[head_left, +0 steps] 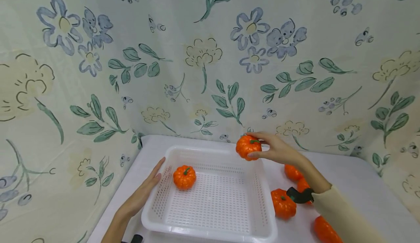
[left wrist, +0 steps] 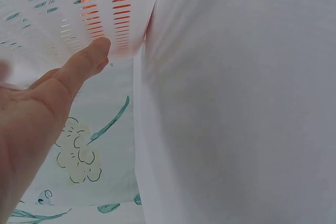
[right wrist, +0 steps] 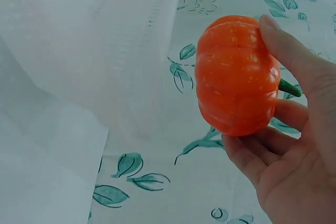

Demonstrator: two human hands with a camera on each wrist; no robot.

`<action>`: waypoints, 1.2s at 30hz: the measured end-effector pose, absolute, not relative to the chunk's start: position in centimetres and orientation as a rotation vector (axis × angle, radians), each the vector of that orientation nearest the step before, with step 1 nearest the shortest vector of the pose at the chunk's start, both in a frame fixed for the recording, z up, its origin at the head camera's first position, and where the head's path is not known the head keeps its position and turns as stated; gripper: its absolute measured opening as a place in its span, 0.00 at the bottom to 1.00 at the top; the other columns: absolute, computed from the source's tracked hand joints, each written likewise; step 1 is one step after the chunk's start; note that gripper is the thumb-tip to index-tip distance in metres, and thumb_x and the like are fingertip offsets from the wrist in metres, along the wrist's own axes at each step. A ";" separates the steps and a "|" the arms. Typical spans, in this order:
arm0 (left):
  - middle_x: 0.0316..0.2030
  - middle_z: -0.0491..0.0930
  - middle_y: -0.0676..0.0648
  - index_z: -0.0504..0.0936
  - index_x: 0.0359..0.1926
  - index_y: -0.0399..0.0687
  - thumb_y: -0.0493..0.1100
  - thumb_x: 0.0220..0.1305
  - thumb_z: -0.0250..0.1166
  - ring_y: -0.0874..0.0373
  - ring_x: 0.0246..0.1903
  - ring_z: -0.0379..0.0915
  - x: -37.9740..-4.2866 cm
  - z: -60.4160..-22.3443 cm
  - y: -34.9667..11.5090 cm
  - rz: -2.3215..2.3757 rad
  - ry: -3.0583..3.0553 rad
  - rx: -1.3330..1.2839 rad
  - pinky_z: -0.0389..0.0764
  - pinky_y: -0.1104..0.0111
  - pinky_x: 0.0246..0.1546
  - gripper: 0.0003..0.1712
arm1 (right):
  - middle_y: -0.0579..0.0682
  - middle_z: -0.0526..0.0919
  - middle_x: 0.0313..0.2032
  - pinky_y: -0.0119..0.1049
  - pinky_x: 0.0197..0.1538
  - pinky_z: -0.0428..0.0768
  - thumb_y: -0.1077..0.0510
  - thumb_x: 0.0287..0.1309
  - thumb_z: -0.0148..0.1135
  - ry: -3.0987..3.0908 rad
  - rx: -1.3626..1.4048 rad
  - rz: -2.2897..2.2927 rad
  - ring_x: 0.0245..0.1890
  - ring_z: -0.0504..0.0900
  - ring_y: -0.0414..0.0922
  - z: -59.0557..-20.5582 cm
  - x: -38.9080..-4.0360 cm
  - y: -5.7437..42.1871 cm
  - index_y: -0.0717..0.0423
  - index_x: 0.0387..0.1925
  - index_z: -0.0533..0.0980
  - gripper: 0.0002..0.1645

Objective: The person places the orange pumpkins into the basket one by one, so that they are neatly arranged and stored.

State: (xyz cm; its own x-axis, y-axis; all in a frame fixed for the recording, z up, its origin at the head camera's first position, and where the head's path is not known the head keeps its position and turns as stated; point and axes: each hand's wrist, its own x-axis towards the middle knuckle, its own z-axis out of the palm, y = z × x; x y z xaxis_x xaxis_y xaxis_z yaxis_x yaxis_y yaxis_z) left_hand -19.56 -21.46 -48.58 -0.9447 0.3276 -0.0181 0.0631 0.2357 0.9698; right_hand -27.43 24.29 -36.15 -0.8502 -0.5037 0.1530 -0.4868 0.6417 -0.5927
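In the head view my right hand [head_left: 279,149] grips a small orange pumpkin [head_left: 248,147] over the far right corner of a white perforated basket [head_left: 210,228]. The right wrist view shows this pumpkin [right wrist: 237,74] between thumb and fingers, its green stem toward the palm. A second pumpkin [head_left: 184,177] sits inside the basket, near its left wall. My left hand [head_left: 141,192] rests against the outside of that left wall with its fingers extended. In the left wrist view, fingertips [left wrist: 100,48] lie at the slotted wall, and orange shows through the slots.
Right of the basket, several more pumpkins lie on the white-covered table [head_left: 344,177], among them one [head_left: 283,204] close to the basket wall and another [head_left: 325,230] partly behind the right sleeve [head_left: 344,213]. A floral curtain [head_left: 203,71] hangs behind the table and at both sides.
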 end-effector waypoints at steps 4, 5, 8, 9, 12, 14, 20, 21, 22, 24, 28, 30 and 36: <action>0.85 0.34 0.49 0.40 0.83 0.75 0.58 0.84 0.36 0.33 0.82 0.32 -19.5 -48.6 -21.5 1.774 2.297 0.366 0.42 0.31 0.73 0.33 | 0.51 0.79 0.66 0.59 0.67 0.78 0.44 0.58 0.77 2.740 -0.913 -1.011 0.62 0.79 0.52 -35.9 -27.5 22.1 0.48 0.74 0.69 0.46; 0.85 0.34 0.48 0.40 0.83 0.74 0.58 0.84 0.36 0.33 0.82 0.32 -19.5 -48.6 -21.6 1.773 2.301 0.367 0.43 0.31 0.72 0.33 | 0.50 0.79 0.66 0.59 0.67 0.77 0.44 0.57 0.77 2.724 -0.931 -1.004 0.62 0.79 0.52 -35.8 -27.6 21.6 0.48 0.74 0.69 0.46; 0.85 0.34 0.49 0.40 0.83 0.75 0.58 0.84 0.36 0.33 0.82 0.33 -19.5 -48.5 -21.6 1.779 2.291 0.365 0.42 0.31 0.73 0.33 | 0.50 0.79 0.67 0.59 0.67 0.77 0.44 0.57 0.77 2.667 -0.973 -0.998 0.63 0.79 0.52 -35.8 -27.8 20.1 0.47 0.74 0.69 0.46; 0.85 0.34 0.49 0.40 0.83 0.75 0.58 0.84 0.36 0.33 0.82 0.33 -19.5 -48.5 -21.6 1.781 2.288 0.365 0.43 0.32 0.73 0.33 | 0.50 0.78 0.68 0.60 0.68 0.77 0.44 0.57 0.77 2.642 -0.996 -0.997 0.64 0.78 0.53 -35.8 -27.9 19.5 0.47 0.74 0.69 0.46; 0.85 0.34 0.50 0.40 0.83 0.76 0.58 0.84 0.36 0.34 0.82 0.31 -19.5 -48.5 -21.7 1.780 2.280 0.370 0.40 0.31 0.73 0.32 | 0.52 0.76 0.70 0.58 0.68 0.78 0.45 0.58 0.77 2.576 -1.040 -0.976 0.65 0.78 0.54 -36.0 -28.0 18.1 0.50 0.74 0.69 0.46; 0.85 0.34 0.50 0.40 0.83 0.76 0.59 0.84 0.36 0.35 0.82 0.30 -19.5 -48.6 -21.7 1.774 2.283 0.368 0.38 0.31 0.73 0.32 | 0.52 0.76 0.70 0.56 0.68 0.78 0.46 0.58 0.76 2.540 -1.074 -0.949 0.65 0.78 0.54 -36.2 -28.0 17.1 0.53 0.74 0.69 0.46; 0.85 0.34 0.51 0.40 0.83 0.75 0.58 0.84 0.36 0.35 0.83 0.31 -19.6 -48.7 -21.6 1.772 2.295 0.376 0.37 0.31 0.73 0.32 | 0.53 0.79 0.67 0.53 0.69 0.78 0.48 0.59 0.75 2.448 -1.133 -0.892 0.64 0.78 0.52 -37.4 -28.4 14.8 0.58 0.73 0.69 0.45; 0.85 0.34 0.50 0.40 0.83 0.75 0.58 0.84 0.36 0.35 0.83 0.31 -19.6 -48.7 -21.6 1.775 2.296 0.379 0.37 0.31 0.73 0.32 | 0.52 0.79 0.67 0.53 0.69 0.77 0.48 0.59 0.75 2.430 -1.128 -0.891 0.64 0.78 0.52 -37.6 -28.5 14.5 0.59 0.73 0.69 0.44; 0.85 0.35 0.50 0.41 0.83 0.75 0.58 0.84 0.36 0.36 0.83 0.31 -19.6 -48.7 -21.6 1.778 2.294 0.381 0.36 0.31 0.73 0.32 | 0.52 0.79 0.67 0.53 0.70 0.77 0.48 0.60 0.75 2.417 -1.124 -0.886 0.64 0.78 0.51 -37.9 -28.5 14.2 0.58 0.73 0.69 0.44; 0.85 0.35 0.50 0.41 0.83 0.74 0.58 0.84 0.36 0.35 0.83 0.31 -19.6 -48.7 -21.6 1.781 2.293 0.384 0.36 0.31 0.73 0.32 | 0.52 0.79 0.67 0.53 0.70 0.76 0.49 0.60 0.75 2.386 -1.122 -0.883 0.64 0.78 0.51 -38.4 -28.6 13.6 0.59 0.73 0.69 0.44; 0.85 0.34 0.50 0.41 0.83 0.75 0.58 0.84 0.36 0.35 0.82 0.31 -19.5 -48.7 -21.7 1.784 2.286 0.374 0.37 0.31 0.73 0.33 | 0.51 0.80 0.66 0.49 0.71 0.77 0.49 0.60 0.75 2.352 -1.126 -0.857 0.64 0.79 0.49 -39.5 -28.8 12.5 0.59 0.72 0.70 0.43; 0.85 0.34 0.50 0.41 0.83 0.75 0.58 0.84 0.36 0.34 0.82 0.31 -19.5 -48.8 -21.7 1.784 2.283 0.369 0.38 0.31 0.73 0.33 | 0.51 0.79 0.67 0.47 0.70 0.77 0.48 0.60 0.75 2.343 -1.130 -0.842 0.64 0.79 0.48 -40.1 -28.9 12.1 0.59 0.72 0.70 0.43; 0.85 0.35 0.49 0.41 0.83 0.75 0.58 0.84 0.36 0.35 0.83 0.33 -19.6 -48.8 -21.6 1.791 2.287 0.373 0.38 0.30 0.73 0.32 | 0.49 0.78 0.69 0.43 0.69 0.78 0.47 0.59 0.76 2.350 -1.092 -0.787 0.66 0.78 0.47 -41.4 -28.7 11.3 0.56 0.72 0.71 0.43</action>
State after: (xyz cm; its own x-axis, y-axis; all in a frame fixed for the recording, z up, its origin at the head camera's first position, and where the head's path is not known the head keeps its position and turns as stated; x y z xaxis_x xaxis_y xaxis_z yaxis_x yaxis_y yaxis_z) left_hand -19.59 -21.62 -48.76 -0.9453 0.3260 -0.0106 0.0679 0.2284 0.9712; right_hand -28.73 11.26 -41.38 -0.5970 -0.7898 -0.1408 -0.5455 0.5284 -0.6505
